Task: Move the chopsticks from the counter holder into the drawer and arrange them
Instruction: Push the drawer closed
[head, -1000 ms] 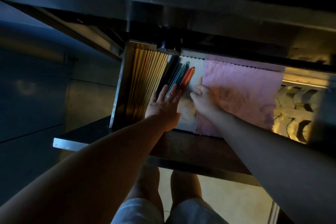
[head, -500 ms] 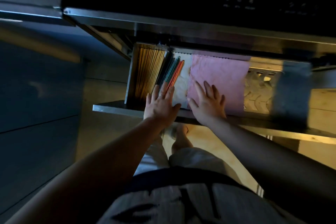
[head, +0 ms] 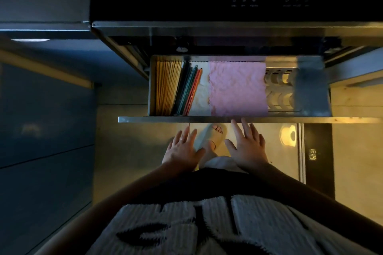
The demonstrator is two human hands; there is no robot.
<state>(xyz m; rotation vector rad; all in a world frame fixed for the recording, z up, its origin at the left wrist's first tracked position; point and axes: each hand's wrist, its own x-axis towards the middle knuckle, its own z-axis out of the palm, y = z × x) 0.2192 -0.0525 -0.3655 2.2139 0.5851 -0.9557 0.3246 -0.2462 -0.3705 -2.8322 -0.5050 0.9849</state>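
Both hands hung empty at the centre of the frame, fingers straight and spread, well apart from each other: the left hand (head: 182, 149) a little below the drawer (head: 207, 119) front, the right hand (head: 246, 147) with its fingertips reaching up to that metal lip, though contact could not be told. Between them, lower down, a sandalled foot (head: 211, 136) showed on the floor.

The drawer stood open across the middle of the frame. The wooden chopsticks (head: 167, 86) lay packed side by side, pale yellow, against its left wall, and the coloured chopsticks (head: 189, 91), dark, green and red, leaned in a slightly slanted bundle just right of them, beside a white cloth (head: 202, 93) and a pink cloth (head: 237, 89).

The arranging looked close to finished. What seemed left was straightening the slanted bundle, or else closing the drawer, which would call for flat, even pressure on the front edge so the sticks did not slide
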